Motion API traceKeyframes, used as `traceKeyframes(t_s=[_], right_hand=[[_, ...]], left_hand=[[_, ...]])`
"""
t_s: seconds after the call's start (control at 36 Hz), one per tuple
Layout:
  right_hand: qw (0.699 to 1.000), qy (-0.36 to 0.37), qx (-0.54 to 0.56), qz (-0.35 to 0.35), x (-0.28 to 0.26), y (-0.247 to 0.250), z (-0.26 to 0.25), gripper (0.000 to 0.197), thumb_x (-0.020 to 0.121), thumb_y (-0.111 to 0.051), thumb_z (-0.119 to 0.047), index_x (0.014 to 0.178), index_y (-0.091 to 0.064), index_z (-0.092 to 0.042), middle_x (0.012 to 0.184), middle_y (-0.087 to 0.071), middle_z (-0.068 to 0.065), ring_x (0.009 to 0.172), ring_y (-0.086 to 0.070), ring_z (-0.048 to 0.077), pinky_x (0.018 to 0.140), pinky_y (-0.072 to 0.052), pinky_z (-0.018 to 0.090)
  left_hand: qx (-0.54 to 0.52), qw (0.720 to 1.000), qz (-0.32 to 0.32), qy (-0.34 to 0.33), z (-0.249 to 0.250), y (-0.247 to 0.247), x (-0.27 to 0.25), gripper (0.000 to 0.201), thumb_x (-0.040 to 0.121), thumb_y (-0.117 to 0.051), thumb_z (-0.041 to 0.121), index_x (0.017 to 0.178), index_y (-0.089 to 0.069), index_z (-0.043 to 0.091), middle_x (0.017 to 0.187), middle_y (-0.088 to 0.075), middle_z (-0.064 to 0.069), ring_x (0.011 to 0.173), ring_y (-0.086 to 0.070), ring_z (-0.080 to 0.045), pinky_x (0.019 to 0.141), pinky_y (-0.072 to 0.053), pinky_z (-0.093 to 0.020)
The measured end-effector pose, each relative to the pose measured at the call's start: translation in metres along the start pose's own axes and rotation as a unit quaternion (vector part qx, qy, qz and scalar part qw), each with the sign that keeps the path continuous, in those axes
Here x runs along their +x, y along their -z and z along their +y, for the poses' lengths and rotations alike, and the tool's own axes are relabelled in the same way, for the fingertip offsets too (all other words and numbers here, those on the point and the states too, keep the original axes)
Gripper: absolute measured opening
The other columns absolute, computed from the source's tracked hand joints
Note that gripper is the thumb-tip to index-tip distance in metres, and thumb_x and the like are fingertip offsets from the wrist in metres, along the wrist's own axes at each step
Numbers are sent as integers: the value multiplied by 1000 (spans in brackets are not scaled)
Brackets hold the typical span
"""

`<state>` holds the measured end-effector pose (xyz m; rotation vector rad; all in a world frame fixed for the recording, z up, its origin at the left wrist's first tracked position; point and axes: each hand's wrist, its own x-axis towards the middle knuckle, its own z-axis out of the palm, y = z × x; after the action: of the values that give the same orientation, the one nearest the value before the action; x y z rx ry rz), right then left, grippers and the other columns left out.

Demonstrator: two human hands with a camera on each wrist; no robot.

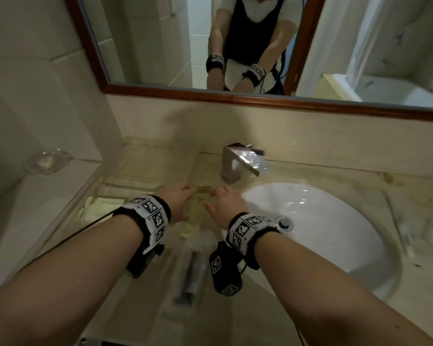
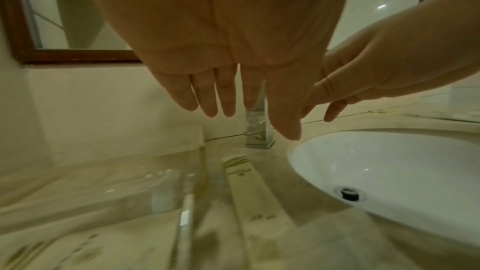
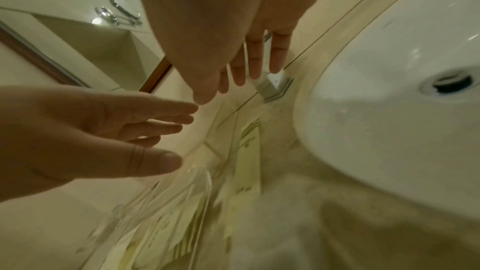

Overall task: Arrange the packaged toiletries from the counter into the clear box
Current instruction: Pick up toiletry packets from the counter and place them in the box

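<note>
Beige marble counter holds a clear box at nine o'clock, pale packets inside. Both hands hover at centre with fingers spread, gripping nothing: left hand, right hand, above a long packet. White sink sits at three o'clock.

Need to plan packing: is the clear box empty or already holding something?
Not empty. Pale flat packets lie behind the clear box wall, near its front end.

Two hands, one clear box, one sink, one faucet, one mirror.
</note>
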<state>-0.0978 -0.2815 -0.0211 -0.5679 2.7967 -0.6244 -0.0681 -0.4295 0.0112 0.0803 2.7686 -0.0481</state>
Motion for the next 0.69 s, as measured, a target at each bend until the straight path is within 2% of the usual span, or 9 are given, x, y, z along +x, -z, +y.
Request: traceKeyframes(t_s=[0.11, 0.19, 0.36, 0.53, 0.61, 0.69], right_hand=[[999, -23, 23, -1, -16, 19, 38, 44, 94, -49, -37, 130, -49, -12, 135, -47, 9, 127, -41, 27, 105, -37, 36], [998, -40, 45, 6, -29, 34, 66, 41, 94, -49, -36, 128, -51, -12, 135, -48, 8, 126, -44, 26, 106, -38, 36], [996, -70, 57, 28, -60, 69, 134, 38, 96, -49, -33, 126, -51, -11, 134, -48, 8, 125, -46, 25, 106, -37, 35], [985, -156, 56, 36, -96, 97, 215, 39, 96, -47, -36, 127, -52, -14, 134, -49, 6, 122, -49, 24, 104, -41, 36], [980, -183, 48, 67, -115, 108, 257, 36, 95, -49, -34, 122, -56, -13, 130, -54, 7, 119, -51, 24, 100, -40, 34], [973, -211, 45, 82, -133, 117, 298, 32, 95, -49, -30, 118, -57, -11, 126, -54, 11, 115, -52, 28, 97, -42, 36]], left_hand=[[9, 1000, -9, -17, 40, 7, 7, 79, 86, -62, 37, 150, -17, 21, 155, -22, -3, 139, -33, -22, 111, -32, -31], [19, 999, -17, -35, 77, 14, 15, 75, 88, -60, 36, 150, -21, 19, 154, -26, -3, 138, -33, -22, 110, -31, -30], [26, 995, -25, -90, 165, 22, 38, 75, 88, -59, 37, 150, -19, 20, 155, -24, -1, 139, -32, -20, 112, -31, -30], [10, 989, -34, -145, 261, 23, 57, 70, 89, -59, 34, 148, -24, 19, 153, -28, -2, 137, -35, -22, 113, -32, -34], [7, 986, -33, -164, 302, 22, 65, 70, 89, -58, 34, 148, -23, 20, 153, -28, -1, 137, -36, -22, 112, -33, -33], [3, 983, -32, -180, 337, 21, 71, 69, 91, -57, 33, 149, -22, 20, 154, -26, -1, 136, -37, -21, 110, -33, -31]])
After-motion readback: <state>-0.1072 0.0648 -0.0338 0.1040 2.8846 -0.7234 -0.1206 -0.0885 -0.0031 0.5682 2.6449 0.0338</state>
